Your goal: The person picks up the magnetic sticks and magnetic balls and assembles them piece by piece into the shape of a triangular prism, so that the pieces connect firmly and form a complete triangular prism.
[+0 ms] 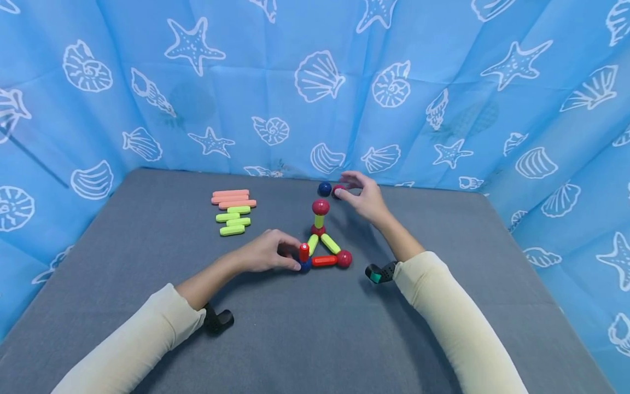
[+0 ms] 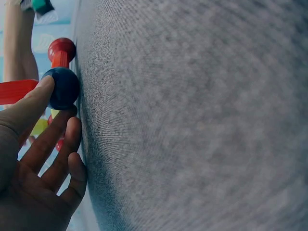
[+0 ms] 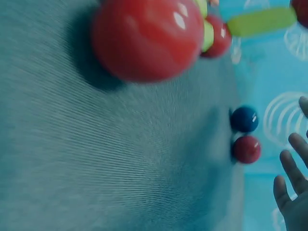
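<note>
A triangle of rods and balls lies on the table. My left hand [image 1: 268, 251] pinches its blue corner ball [image 2: 64, 89] with the thumb in front and a finger behind. A red rod [image 1: 304, 251] stands upright on that ball. Another red rod [image 1: 325, 261] joins it to a red ball [image 1: 344, 259], and lime rods [image 1: 330, 243] form the other sides. At the far corner an upright lime rod [image 1: 319, 221] carries a red ball [image 1: 321, 207]. My right hand [image 1: 366, 200], fingers spread, reaches beside a loose red ball [image 3: 247, 149], which sits next to a loose blue ball [image 3: 244, 119].
On the left of the grey table [image 1: 275, 339] lie several salmon rods [image 1: 231, 198] and several lime rods [image 1: 232, 230]. A blue curtain [image 1: 221, 98] with white shell prints hangs behind the table and along its sides.
</note>
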`<action>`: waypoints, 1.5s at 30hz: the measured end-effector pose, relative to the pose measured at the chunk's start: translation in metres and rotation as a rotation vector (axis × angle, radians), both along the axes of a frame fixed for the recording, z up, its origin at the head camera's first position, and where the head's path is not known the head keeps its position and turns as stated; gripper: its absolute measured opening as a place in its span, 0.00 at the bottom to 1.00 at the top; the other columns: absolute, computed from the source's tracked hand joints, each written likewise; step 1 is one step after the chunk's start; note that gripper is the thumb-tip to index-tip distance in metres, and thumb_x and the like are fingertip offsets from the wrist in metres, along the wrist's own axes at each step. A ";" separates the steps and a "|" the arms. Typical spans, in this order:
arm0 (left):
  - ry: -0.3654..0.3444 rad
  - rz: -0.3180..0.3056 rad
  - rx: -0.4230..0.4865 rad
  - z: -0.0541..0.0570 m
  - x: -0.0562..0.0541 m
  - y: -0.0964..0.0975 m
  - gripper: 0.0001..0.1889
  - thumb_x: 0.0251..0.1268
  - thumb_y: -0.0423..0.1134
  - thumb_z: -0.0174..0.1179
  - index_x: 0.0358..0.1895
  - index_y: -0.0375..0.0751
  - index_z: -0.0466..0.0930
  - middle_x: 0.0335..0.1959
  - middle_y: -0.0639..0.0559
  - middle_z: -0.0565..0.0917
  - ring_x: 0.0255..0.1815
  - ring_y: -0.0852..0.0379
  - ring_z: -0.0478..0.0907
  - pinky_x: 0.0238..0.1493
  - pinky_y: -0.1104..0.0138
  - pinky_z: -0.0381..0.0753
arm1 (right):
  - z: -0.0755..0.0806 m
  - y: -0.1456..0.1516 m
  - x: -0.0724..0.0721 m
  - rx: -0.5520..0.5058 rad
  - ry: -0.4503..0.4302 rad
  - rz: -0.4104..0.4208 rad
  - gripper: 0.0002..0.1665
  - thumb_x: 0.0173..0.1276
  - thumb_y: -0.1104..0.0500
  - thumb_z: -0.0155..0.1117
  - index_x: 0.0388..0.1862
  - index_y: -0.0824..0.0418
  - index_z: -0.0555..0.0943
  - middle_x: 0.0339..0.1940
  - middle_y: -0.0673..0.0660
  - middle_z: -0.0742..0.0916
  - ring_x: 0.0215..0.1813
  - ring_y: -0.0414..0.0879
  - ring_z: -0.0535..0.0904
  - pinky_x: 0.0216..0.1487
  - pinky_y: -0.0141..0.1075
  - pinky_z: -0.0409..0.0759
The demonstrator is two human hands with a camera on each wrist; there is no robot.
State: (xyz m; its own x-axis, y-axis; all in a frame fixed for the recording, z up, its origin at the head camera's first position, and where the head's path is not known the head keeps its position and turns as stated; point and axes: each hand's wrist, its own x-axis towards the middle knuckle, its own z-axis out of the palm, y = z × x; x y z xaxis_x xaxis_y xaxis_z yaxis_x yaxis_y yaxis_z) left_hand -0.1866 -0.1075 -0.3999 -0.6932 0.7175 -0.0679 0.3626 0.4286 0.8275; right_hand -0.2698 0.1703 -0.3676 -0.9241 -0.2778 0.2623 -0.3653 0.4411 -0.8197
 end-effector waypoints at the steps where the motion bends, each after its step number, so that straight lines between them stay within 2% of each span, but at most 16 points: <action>1: -0.001 0.004 -0.004 0.000 0.000 0.000 0.20 0.61 0.39 0.71 0.57 0.45 0.84 0.43 0.57 0.85 0.39 0.58 0.80 0.46 0.63 0.80 | -0.002 0.001 -0.004 0.015 -0.015 -0.027 0.28 0.69 0.63 0.66 0.66 0.69 0.72 0.62 0.70 0.80 0.61 0.63 0.77 0.63 0.56 0.72; 6: 0.001 0.006 -0.005 0.001 0.000 0.001 0.19 0.61 0.39 0.71 0.57 0.45 0.84 0.42 0.57 0.85 0.40 0.57 0.79 0.46 0.62 0.80 | -0.012 0.003 -0.020 0.079 -0.124 -0.089 0.34 0.71 0.61 0.66 0.71 0.69 0.67 0.68 0.68 0.76 0.67 0.63 0.72 0.67 0.53 0.69; 11: 0.005 0.001 -0.003 0.000 0.000 0.001 0.19 0.61 0.39 0.70 0.57 0.45 0.83 0.43 0.57 0.84 0.40 0.58 0.79 0.46 0.63 0.80 | -0.020 -0.001 -0.027 0.102 -0.224 -0.136 0.36 0.71 0.59 0.65 0.74 0.66 0.64 0.70 0.67 0.74 0.71 0.60 0.69 0.69 0.51 0.67; 17: 0.004 -0.008 -0.004 0.000 0.000 0.004 0.20 0.62 0.40 0.70 0.57 0.46 0.83 0.44 0.57 0.84 0.39 0.58 0.80 0.47 0.63 0.80 | -0.026 -0.001 -0.031 0.150 -0.258 -0.243 0.33 0.72 0.59 0.65 0.72 0.65 0.67 0.67 0.65 0.78 0.71 0.57 0.69 0.69 0.49 0.66; 23: 0.002 -0.012 0.012 0.001 0.000 0.003 0.19 0.61 0.39 0.71 0.56 0.46 0.84 0.44 0.56 0.85 0.39 0.57 0.80 0.46 0.62 0.80 | -0.026 0.002 -0.031 0.167 -0.247 -0.241 0.29 0.72 0.61 0.64 0.69 0.66 0.70 0.63 0.65 0.81 0.68 0.57 0.73 0.66 0.50 0.70; 28: 0.004 -0.020 0.017 0.001 0.000 0.004 0.19 0.61 0.39 0.71 0.57 0.45 0.84 0.43 0.55 0.85 0.39 0.58 0.80 0.46 0.63 0.80 | -0.018 0.006 -0.026 0.129 -0.213 -0.184 0.29 0.71 0.63 0.64 0.69 0.68 0.70 0.62 0.66 0.81 0.66 0.58 0.75 0.65 0.50 0.72; 34: 0.008 -0.010 0.013 0.002 0.000 0.002 0.20 0.62 0.40 0.70 0.57 0.44 0.83 0.42 0.56 0.84 0.38 0.58 0.79 0.45 0.63 0.79 | 0.012 0.006 -0.009 0.020 -0.108 -0.048 0.30 0.71 0.62 0.65 0.69 0.67 0.70 0.61 0.66 0.82 0.64 0.57 0.77 0.62 0.50 0.75; 40: 0.007 -0.009 0.017 0.000 -0.001 0.001 0.19 0.61 0.39 0.71 0.56 0.43 0.84 0.40 0.56 0.84 0.38 0.57 0.78 0.43 0.63 0.79 | 0.046 0.001 0.023 -0.046 -0.034 0.070 0.29 0.70 0.60 0.67 0.68 0.60 0.72 0.60 0.60 0.84 0.62 0.52 0.79 0.60 0.45 0.78; 45: 0.011 -0.011 0.028 -0.001 -0.001 0.000 0.18 0.61 0.40 0.71 0.54 0.43 0.84 0.38 0.56 0.84 0.37 0.57 0.78 0.42 0.64 0.79 | 0.059 -0.011 0.053 -0.031 0.037 0.268 0.28 0.68 0.64 0.68 0.66 0.62 0.74 0.58 0.58 0.85 0.59 0.48 0.80 0.52 0.43 0.80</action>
